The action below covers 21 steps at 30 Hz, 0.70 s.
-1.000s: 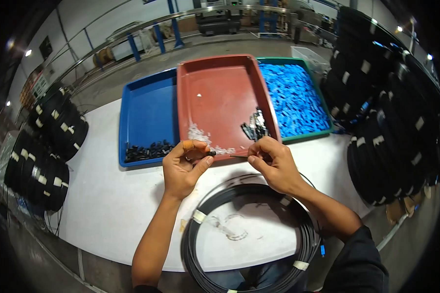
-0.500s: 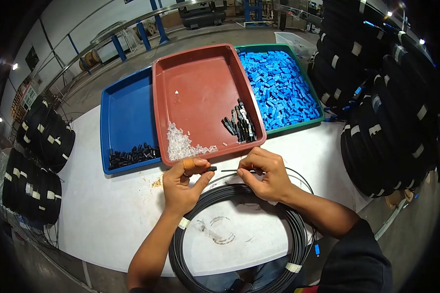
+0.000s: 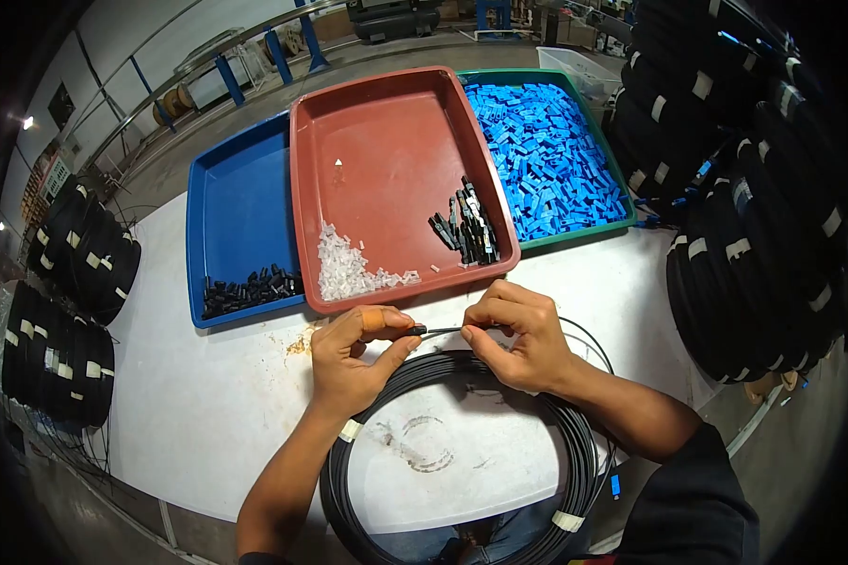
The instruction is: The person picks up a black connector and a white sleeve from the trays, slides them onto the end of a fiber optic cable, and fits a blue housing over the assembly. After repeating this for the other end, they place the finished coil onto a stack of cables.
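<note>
Left hand [image 3: 356, 356]: grip pinched on small black piece [image 3: 417, 330] | right hand [image 3: 520, 341]: grip pinched on black cable [image 3: 447, 330], end at piece's 3 o'clock side, can't tell if inserted | cable coil [image 3: 335, 480] at hands' 6 o'clock, overhanging tabletop [image 3: 179, 414] near edge | red tray [image 3: 377, 151] 12 o'clock, blue tray [image 3: 245, 207] 10, green tray [image 3: 575, 234] 1

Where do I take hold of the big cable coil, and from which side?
Probably at the white band on the near right of the coil, coming from the near side: the band binds the strands there, and that stretch overhangs the table's near edge.
</note>
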### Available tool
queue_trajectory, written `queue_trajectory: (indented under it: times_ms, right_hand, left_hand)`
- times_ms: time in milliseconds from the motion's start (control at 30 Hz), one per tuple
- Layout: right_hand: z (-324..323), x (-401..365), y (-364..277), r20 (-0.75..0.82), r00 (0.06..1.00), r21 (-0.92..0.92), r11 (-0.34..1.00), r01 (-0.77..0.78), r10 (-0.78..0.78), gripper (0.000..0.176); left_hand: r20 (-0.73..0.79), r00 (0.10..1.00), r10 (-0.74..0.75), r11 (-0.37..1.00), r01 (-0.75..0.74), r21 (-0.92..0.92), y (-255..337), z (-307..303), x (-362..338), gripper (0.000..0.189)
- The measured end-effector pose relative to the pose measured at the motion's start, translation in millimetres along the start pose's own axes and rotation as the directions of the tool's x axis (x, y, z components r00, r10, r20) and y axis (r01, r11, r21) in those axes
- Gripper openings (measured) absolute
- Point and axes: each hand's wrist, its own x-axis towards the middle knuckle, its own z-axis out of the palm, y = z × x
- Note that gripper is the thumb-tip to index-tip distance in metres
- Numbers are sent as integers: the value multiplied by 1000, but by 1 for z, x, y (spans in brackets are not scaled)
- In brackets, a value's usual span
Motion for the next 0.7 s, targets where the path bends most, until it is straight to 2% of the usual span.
queue_trajectory:
  times_ms: [100, 167, 300, 367, 467, 600, 700]
  right_hand:
    - [1, -1, 1, -10, 1000, -14, 1000, 12, -12, 6]
    - [0, -1, 3, -13, 1000, -24, 999, 23, -23, 7]
    - [-1, -1, 1, -24, 999, -22, 1000, 20, -21, 6]
    - [-2, -1, -2, -24, 1000, -15, 1000, 6, -6, 6]
    - [-3, 0, -3, -24, 1000, -20, 1000, 11, -11, 5]
    - [0, -1, 2, -26, 999, -14, 1000, 25, -26, 5]
    - [0, -2, 1, -16, 1000, -9, 1000, 8, -8, 5]
  left_hand:
    - [-32, 999, -17, 1000, 17, 25, 0, 1, 1, 25]
    - [-17, 998, 57, 995, -55, 89, -3, 0, 2, 23]
    - [-14, 998, 56, 993, -54, 106, -1, -1, 2, 23]
    - [43, 998, 53, 989, -58, 133, 3, -2, 2, 24]
    - [52, 998, 47, 985, -55, 163, 3, -3, 2, 24]
    - [35, 997, 61, 987, -66, 146, 0, -3, 2, 24]
    - [69, 990, 121, 974, -132, 183, 0, -4, 2, 24]
